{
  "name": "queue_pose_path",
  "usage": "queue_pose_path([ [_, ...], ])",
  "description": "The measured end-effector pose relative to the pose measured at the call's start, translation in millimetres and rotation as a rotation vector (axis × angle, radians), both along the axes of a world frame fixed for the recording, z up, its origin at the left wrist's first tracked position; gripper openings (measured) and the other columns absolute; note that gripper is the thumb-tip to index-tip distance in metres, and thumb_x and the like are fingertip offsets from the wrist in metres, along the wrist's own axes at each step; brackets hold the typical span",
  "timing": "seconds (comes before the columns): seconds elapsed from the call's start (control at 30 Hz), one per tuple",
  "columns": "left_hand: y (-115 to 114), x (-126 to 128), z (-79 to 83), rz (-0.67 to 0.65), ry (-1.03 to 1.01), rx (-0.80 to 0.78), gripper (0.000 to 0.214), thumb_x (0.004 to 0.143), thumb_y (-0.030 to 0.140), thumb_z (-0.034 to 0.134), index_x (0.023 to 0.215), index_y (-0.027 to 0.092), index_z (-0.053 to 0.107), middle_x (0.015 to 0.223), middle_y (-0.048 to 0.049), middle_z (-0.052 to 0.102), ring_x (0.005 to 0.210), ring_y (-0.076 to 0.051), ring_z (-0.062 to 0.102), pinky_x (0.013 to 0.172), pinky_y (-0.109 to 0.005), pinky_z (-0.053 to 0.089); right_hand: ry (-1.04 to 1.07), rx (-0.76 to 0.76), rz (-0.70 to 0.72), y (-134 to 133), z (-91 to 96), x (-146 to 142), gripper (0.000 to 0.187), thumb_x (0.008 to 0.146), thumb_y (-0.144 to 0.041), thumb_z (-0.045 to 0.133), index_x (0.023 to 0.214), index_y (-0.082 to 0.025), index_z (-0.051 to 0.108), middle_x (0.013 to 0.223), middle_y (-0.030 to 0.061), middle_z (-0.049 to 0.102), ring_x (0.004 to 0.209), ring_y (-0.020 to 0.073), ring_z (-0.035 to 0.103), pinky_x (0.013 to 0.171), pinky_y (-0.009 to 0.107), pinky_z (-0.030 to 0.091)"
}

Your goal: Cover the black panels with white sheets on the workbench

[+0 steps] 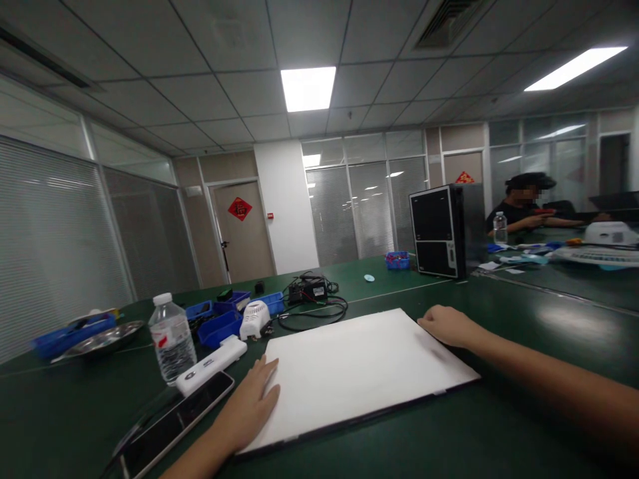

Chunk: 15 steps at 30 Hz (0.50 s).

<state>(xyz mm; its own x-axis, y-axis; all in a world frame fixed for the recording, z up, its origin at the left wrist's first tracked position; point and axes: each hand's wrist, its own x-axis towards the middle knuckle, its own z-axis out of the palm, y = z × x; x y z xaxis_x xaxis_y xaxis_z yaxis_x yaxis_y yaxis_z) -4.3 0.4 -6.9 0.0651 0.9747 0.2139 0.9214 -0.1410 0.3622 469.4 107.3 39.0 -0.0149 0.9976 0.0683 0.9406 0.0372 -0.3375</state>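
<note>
A flat white board (349,372) with a dark lower edge lies on the green table in front of me. My left hand (254,402) is open, its fingers spread along the board's left edge, the thumb resting on the white surface. At the far right edge is my right hand (446,326), closed, with knuckles up and fingers curled against the board's side. Whatever those fingers grip, if anything, is hidden. Left of my left hand lie a black-screened phone (174,422) and a long white device (212,366).
A water bottle (173,342) stands at left, near a metal dish (107,338) and blue bins (219,330). Behind the board are a white vented device (255,320) and a cabled black adapter (307,291). A computer tower (434,229) stands back right; a person (524,209) sits beyond.
</note>
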Motion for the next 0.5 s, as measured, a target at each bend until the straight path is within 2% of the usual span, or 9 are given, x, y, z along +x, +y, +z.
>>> queue_pose_path([
  [0.1, -1, 1, 0.7, 0.012, 0.004, -0.001, 0.066, 0.089, 0.043, 0.049, 0.148, 0.014, 0.043, 0.160, -0.0126, 0.032, 0.148, -0.032, 0.021, 0.122, -0.052, 0.018, 0.067, -0.128, -0.107, 20, 10.1, -14, 0.037, 0.084, -0.042, 0.052, 0.089, -0.010, 0.070, 0.085, 0.0186, 0.070, 0.074, 0.0283, 0.069, 0.067, 0.039, 0.054],
  [0.17, -1, 1, 1.1, 0.014, 0.012, -0.009, 0.066, 0.089, 0.043, 0.048, 0.148, 0.014, 0.042, 0.160, -0.0124, 0.031, 0.148, -0.032, 0.021, 0.122, -0.052, 0.017, 0.098, -0.202, -0.168, 36, 12.2, -22, 0.040, 0.084, -0.044, 0.052, 0.087, -0.009, 0.069, 0.076, 0.0183, 0.068, 0.068, 0.0275, 0.068, 0.060, 0.037, 0.054],
  [0.27, 0, 0, 1.6, 0.011, 0.021, -0.020, 0.066, 0.089, 0.043, 0.048, 0.148, 0.014, 0.042, 0.160, -0.0135, 0.028, 0.148, -0.031, 0.022, 0.122, -0.052, 0.017, 0.079, -0.200, -0.207, 57, 9.8, -32, 0.041, 0.081, -0.047, 0.057, 0.084, -0.009, 0.071, 0.081, 0.0209, 0.070, 0.086, 0.0335, 0.069, 0.073, 0.042, 0.055],
  [0.37, -1, 1, 2.2, 0.019, 0.028, -0.030, 0.067, 0.090, 0.042, 0.047, 0.149, 0.012, 0.041, 0.161, -0.0150, 0.025, 0.148, -0.033, 0.020, 0.121, -0.054, 0.019, 0.034, -0.133, -0.205, 71, 2.6, -39, 0.048, 0.078, -0.052, 0.062, 0.095, -0.009, 0.073, 0.110, 0.0242, 0.068, 0.114, 0.0400, 0.060, 0.093, 0.049, 0.049],
  [0.43, -1, 1, 2.7, 0.028, 0.036, -0.039, 0.066, 0.090, 0.041, 0.046, 0.150, 0.013, 0.039, 0.161, -0.0148, 0.023, 0.148, -0.033, 0.018, 0.120, -0.055, 0.020, 0.017, -0.110, -0.202, 76, -3.6, -41, 0.058, 0.077, -0.058, 0.062, 0.103, -0.007, 0.072, 0.124, 0.0266, 0.062, 0.121, 0.0431, 0.054, 0.099, 0.053, 0.045],
  [0.5, -2, 1, 3.3, 0.032, 0.043, -0.047, 0.065, 0.091, 0.040, 0.045, 0.150, 0.014, 0.039, 0.162, -0.0143, 0.022, 0.148, -0.032, 0.017, 0.121, -0.054, 0.019, 0.009, -0.095, -0.199, 77, -9.7, -41, 0.065, 0.077, -0.062, 0.062, 0.105, -0.005, 0.072, 0.127, 0.0292, 0.059, 0.122, 0.0455, 0.053, 0.099, 0.056, 0.043],
])
